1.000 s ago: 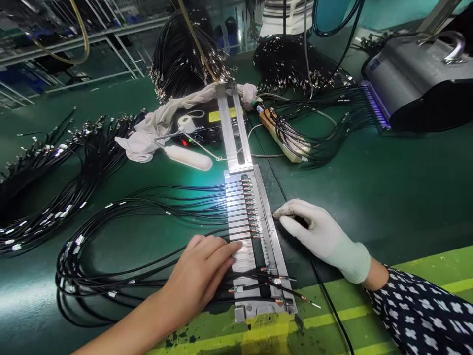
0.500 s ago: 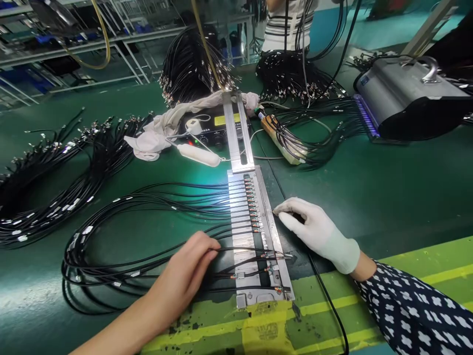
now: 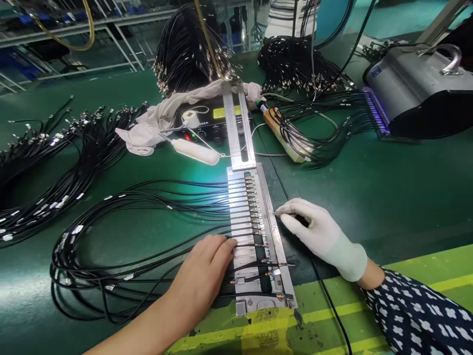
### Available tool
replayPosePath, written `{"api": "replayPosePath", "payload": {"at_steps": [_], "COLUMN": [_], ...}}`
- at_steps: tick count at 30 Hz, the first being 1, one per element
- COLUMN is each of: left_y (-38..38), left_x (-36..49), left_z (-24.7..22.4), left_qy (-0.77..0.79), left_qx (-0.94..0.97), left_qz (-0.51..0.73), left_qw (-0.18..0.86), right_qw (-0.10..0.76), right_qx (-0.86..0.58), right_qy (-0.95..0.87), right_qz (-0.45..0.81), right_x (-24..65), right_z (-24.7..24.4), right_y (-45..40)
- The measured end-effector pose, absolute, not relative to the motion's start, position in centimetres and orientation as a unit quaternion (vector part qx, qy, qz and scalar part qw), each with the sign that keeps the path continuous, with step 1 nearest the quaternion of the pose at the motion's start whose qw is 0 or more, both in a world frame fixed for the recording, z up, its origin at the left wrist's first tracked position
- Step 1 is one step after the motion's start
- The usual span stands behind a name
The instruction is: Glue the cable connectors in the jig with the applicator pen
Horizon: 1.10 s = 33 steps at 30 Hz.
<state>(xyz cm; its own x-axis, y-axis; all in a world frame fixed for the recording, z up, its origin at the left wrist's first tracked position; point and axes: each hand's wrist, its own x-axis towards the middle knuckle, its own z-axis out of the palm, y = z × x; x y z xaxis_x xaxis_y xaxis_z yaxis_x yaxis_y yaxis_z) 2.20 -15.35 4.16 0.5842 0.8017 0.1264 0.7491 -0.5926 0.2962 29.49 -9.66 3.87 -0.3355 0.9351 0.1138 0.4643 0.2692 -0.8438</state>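
My bare left hand (image 3: pixel 207 273) is closed on a black cable (image 3: pixel 247 245) at the left edge of a slotted metal fixture (image 3: pixel 242 214). The cable's end lies across the fixture, below a row of cables set side by side in its slots. Small metal connectors (image 3: pixel 253 199) line the slot down its middle. Nearer me, more cable ends rest loosely over the fixture. My right hand (image 3: pixel 318 231), in a white glove, stays at the fixture's right edge with thumb and fingertips pinched together. What they hold, if anything, I cannot make out.
A black control box (image 3: pixel 203 129) with a white cloth (image 3: pixel 138 135) stands behind the fixture. Cable bundles (image 3: pixel 92 148) lie left and at the back. At the right, cables run into a grey metal machine (image 3: pixel 414 93) glowing purple. A person in a striped top (image 3: pixel 286 19) stands beyond.
My left hand has moved right to the fixture's edge, bringing the cable's end across it. My right hand has kept its pinched pose at the edge. The view has shifted slightly.
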Motion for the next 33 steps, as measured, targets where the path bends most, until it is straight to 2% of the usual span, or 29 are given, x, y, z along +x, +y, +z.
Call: {"api": "replayPosePath", "payload": {"at_steps": [3, 9, 15, 23, 29, 33], "left_y": [-14.7, -13.7, -13.4, -13.2, -14.7, -14.6], "left_x": [2.7, 2.3, 2.9, 2.1, 0.7, 1.1], "left_z": [4.7, 5.3, 4.3, 4.2, 3.6, 3.8], "left_qy": [0.426, 0.440, 0.442, 0.366, 0.378, 0.380], "left_qx": [0.872, 0.852, 0.863, 0.898, 0.916, 0.914], "left_qz": [0.159, 0.226, 0.202, 0.185, 0.102, 0.100], "left_qw": [0.183, 0.170, 0.133, 0.158, 0.088, 0.095], "right_qw": [0.320, 0.313, 0.305, 0.288, 0.297, 0.306], "right_qx": [-0.478, -0.486, -0.489, -0.496, -0.488, -0.483], "right_qy": [-0.727, -0.722, -0.722, -0.725, -0.723, -0.723], "right_qz": [0.375, 0.380, 0.382, 0.380, 0.389, 0.387], "right_x": [29.5, 29.5, 29.6, 29.7, 29.8, 29.7], "right_z": [3.8, 3.9, 4.1, 3.9, 3.9, 3.9], "right_y": [-9.6, -9.3, -9.3, -9.2, -9.0, -8.9]}}
